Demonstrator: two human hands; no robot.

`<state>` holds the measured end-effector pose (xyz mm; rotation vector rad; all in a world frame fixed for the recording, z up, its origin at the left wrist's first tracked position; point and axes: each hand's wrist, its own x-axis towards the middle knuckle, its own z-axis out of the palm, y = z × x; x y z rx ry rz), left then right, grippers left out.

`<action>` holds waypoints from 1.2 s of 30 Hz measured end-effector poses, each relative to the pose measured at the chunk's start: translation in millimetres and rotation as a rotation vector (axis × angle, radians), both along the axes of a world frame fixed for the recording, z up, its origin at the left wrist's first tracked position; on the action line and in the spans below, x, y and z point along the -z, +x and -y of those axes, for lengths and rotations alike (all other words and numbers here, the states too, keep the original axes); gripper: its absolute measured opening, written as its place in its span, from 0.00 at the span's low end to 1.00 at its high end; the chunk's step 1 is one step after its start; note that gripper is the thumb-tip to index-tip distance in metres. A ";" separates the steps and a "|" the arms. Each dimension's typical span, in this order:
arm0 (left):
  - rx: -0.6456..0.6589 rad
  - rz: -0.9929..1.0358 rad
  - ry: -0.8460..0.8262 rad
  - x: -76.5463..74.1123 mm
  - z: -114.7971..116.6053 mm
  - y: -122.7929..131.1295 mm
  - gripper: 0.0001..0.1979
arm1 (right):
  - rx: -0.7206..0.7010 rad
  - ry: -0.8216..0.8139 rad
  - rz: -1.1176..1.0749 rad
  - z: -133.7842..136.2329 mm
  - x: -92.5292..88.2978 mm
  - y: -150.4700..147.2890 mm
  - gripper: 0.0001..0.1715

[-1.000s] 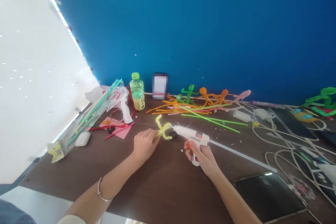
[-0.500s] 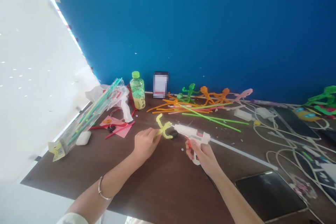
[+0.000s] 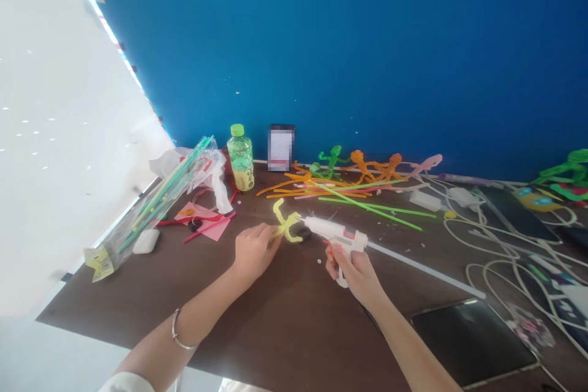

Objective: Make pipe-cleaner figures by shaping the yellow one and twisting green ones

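Scant shift; left hand (image 3: 255,251) pinching pipe-cleaner figure (image 3: 285,226); right hand (image 3: 354,272) clenching plastic glue gun (image 3: 337,236)

Yellow pipe-cleaner figure (image 3: 287,226) beside white glue gun (image 3: 335,235)

The dark table (image 3: 151,300) gives a hand free passage between the left hand (image 3: 255,251) and the white earbud case (image 3: 146,241). Between both hands, the yellow pipe-cleaner figure (image 3: 287,226) and the glue gun (image 3: 337,236) stand in the way. To the right, the long glue stick (image 3: 427,272) blocks the path, and behind it are white cables (image 3: 496,245). Toward the blue wall (image 3: 367,61), green pipe cleaners (image 3: 372,214) lie across the way.
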<state>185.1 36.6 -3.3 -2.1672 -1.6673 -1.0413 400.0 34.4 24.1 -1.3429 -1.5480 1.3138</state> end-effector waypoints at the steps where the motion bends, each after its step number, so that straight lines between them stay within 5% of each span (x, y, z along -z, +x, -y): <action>1: -0.001 -0.001 -0.001 -0.1 0.1 0.0 0.07 | -0.001 0.004 0.009 0.0 -0.2 -0.1 0.26; 28: -0.023 0.020 -0.026 -3.4 1.0 -0.1 0.07 | 0.015 0.038 0.154 1.0 -3.1 -0.9 0.31; 36: -0.062 0.133 -0.080 -3.5 0.7 0.5 0.07 | 0.023 0.065 -0.029 4.3 -3.4 -1.6 0.24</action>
